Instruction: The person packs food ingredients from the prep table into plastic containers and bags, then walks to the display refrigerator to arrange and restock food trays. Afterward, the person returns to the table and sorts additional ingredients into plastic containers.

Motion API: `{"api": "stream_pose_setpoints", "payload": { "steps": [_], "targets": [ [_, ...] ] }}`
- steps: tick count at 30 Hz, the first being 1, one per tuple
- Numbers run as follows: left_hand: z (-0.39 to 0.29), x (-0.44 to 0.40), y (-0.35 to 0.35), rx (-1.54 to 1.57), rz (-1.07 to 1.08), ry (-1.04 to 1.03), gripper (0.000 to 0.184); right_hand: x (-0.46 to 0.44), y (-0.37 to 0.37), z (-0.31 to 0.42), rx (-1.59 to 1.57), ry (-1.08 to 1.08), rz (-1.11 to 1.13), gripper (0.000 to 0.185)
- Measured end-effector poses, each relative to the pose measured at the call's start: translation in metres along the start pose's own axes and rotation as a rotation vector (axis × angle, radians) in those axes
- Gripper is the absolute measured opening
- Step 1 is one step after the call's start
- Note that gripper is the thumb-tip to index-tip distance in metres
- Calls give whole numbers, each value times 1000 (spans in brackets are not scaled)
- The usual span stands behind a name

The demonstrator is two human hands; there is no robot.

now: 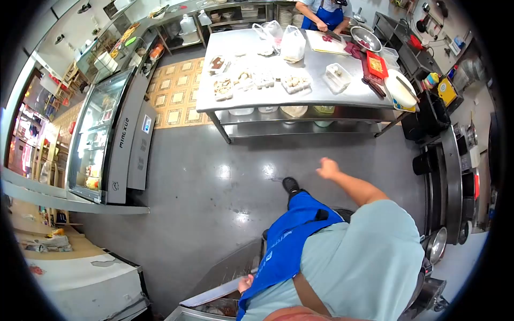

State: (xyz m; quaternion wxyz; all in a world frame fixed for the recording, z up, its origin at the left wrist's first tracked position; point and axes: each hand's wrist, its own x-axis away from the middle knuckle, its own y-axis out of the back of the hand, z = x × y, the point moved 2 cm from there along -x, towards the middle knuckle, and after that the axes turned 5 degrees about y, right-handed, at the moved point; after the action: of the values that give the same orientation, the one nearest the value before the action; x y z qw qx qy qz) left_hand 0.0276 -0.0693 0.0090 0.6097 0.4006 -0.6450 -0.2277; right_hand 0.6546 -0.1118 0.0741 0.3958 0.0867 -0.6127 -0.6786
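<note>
My right hand (328, 169) is stretched out over the grey floor, short of the steel table. Nothing shows in it, and its thumb stands apart from the loosely bent fingers. Low at the left, my left hand (246, 282) is beside my blue apron (292, 230), near the rim of a metal-edged unit (214, 295). Its fingers are partly hidden. On the steel table (251, 59) are trays of pale pieces (296, 83), a white plastic bag (293, 44), a clear container (337, 77), a red tray (377, 65) and a dark-handled knife (373, 87).
Across the table, a person in a blue apron (326, 18) works with a knife at a white cutting board (327, 41), beside a metal bowl (366, 39). A glass display fridge (101, 134) stands left. Shelving with pans (450, 176) lines the right.
</note>
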Motion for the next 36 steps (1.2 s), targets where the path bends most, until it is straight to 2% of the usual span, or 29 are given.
{"api": "stream_pose_setpoints", "payload": {
  "steps": [1,3,5,6,8,11,15,16,18,19,21,23,24,26,28,29,30,31,32,33,34,35,36],
  "targets": [
    [-2,-21,3,-33,14,-11,20,-5,-12,-7,-79,-151,-37,45],
    [-12,-58,21,100,90,81,19,-35,1,-73,-214,-365,-205,48],
    [-24,-73,32,177,120,165,18,-30,1,-109,-371,-561,-226,47],
    [-36,-70,36,183,128,188,17,-44,8,-139,-361,-552,-232,47],
    [-60,-62,41,182,135,222,17,-74,-26,-194,-590,-646,-262,43],
    [-107,-53,38,202,172,237,16,-98,9,-207,-1029,-711,-225,38],
    [-200,-72,33,283,227,190,16,-168,65,-237,-1281,-512,-213,29],
    [-235,-87,33,341,230,168,16,-187,89,-228,-1309,-511,-319,20],
    [-318,-120,26,594,206,82,17,-241,119,-238,-1329,-395,-344,31],
    [-362,-142,18,810,161,-3,10,-269,128,-242,-1408,-353,-329,26],
    [-473,-160,23,781,265,-204,7,-319,157,-240,-1357,-489,-417,25],
    [-577,-159,33,660,323,-446,17,-369,163,-252,-1339,-558,-277,45],
    [-629,-150,36,611,367,-509,13,-379,175,-249,-1334,-574,-279,45],
    [-711,-144,37,680,514,-656,16,-389,190,-226,-1403,-809,-278,50],
    [-793,-133,33,590,508,-907,17,-408,182,-231,-1503,-807,-284,49],
    [-826,-134,28,445,463,-949,20,-419,169,-233,-1612,-794,-279,49],
    [-860,-128,23,404,494,-980,22,-422,160,-241,-1566,-752,-286,41],
    [-895,-121,16,449,344,-1148,22,-420,162,-243,-1558,-759,-301,41],
    [-926,-111,11,430,307,-1195,23,-415,160,-243,-1605,-731,-321,36],
    [-955,-90,22,282,234,-1245,24,-409,156,-244,-1649,-703,-335,31],
    [-985,-72,31,201,256,-1222,26,-401,154,-245,-1651,-649,-368,26],
    [-1006,-73,17,392,275,-1342,27,-389,151,-245,-1656,-598,-403,21],
    [-1023,-66,15,412,277,-1378,28,-374,147,-241,-1655,-609,-410,21]
  ]
}}
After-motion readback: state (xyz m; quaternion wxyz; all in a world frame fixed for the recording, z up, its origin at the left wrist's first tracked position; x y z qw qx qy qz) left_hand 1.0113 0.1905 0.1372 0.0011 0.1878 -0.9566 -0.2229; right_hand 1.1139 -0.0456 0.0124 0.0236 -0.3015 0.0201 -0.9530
